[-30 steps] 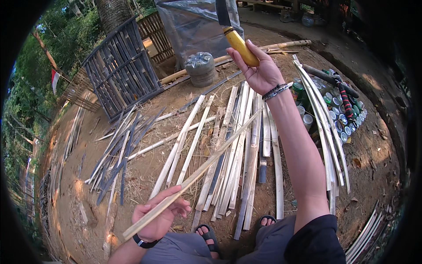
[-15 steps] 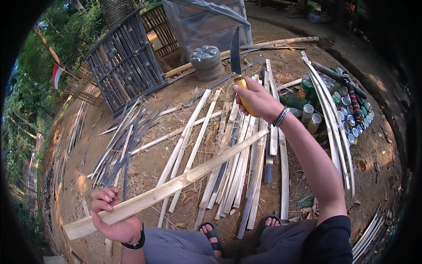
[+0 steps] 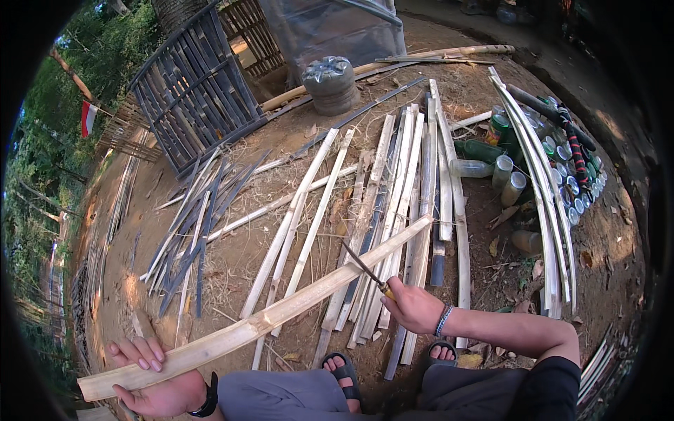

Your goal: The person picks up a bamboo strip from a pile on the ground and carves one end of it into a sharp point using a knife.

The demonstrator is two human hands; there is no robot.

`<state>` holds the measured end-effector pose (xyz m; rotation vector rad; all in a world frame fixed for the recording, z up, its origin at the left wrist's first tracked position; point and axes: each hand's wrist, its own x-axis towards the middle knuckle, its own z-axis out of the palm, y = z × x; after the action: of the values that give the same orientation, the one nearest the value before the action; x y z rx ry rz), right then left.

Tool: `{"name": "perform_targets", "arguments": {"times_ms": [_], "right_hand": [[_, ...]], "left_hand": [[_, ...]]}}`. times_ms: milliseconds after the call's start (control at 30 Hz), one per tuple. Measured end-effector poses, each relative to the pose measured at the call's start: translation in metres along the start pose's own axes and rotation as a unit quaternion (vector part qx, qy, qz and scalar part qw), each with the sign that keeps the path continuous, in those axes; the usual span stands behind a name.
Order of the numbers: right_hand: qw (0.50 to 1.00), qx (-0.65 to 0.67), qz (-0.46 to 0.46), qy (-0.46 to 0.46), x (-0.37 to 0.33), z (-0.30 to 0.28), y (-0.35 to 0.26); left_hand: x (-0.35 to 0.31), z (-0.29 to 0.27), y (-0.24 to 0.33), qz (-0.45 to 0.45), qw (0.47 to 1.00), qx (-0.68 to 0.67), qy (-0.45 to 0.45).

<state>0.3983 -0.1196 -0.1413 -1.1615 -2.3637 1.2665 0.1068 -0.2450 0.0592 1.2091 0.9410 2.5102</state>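
now the knife [image 3: 364, 264] has dropped to the strip [image 3: 284, 309]

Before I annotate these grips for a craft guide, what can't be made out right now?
All in the head view:
Knife handle: mostly hidden by the right hand.
Left hand: partly covered by the bamboo strip.
Knife blade: its narrow angle leaves contact with the strip unclear.
Tree trunk: top cut off by the upper edge.
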Motion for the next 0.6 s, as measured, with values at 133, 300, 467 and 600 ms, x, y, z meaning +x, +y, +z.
{"name": "perform_targets", "arguments": {"times_ms": [133,300,467,600], "right_hand": [[0.998,0.06,-0.011,0.0,0.008,0.005,-0.002],[0.996,0.05,-0.071,0.009,0.001,0.004,-0.016],[0.995,-0.006,-0.079,-0.053,-0.003,0.006,-0.034],[0.993,-0.009,-0.081,-0.08,0.0,0.01,-0.02]], "left_hand": [[-0.012,0.03,-0.024,-0.052,0.997,-0.016,0.058],[0.004,-0.014,-0.009,-0.023,0.992,-0.001,-0.127],[0.001,-0.022,0.025,0.103,0.979,0.058,-0.163],[0.002,-0.012,0.038,0.09,0.989,-0.062,-0.1]]}}
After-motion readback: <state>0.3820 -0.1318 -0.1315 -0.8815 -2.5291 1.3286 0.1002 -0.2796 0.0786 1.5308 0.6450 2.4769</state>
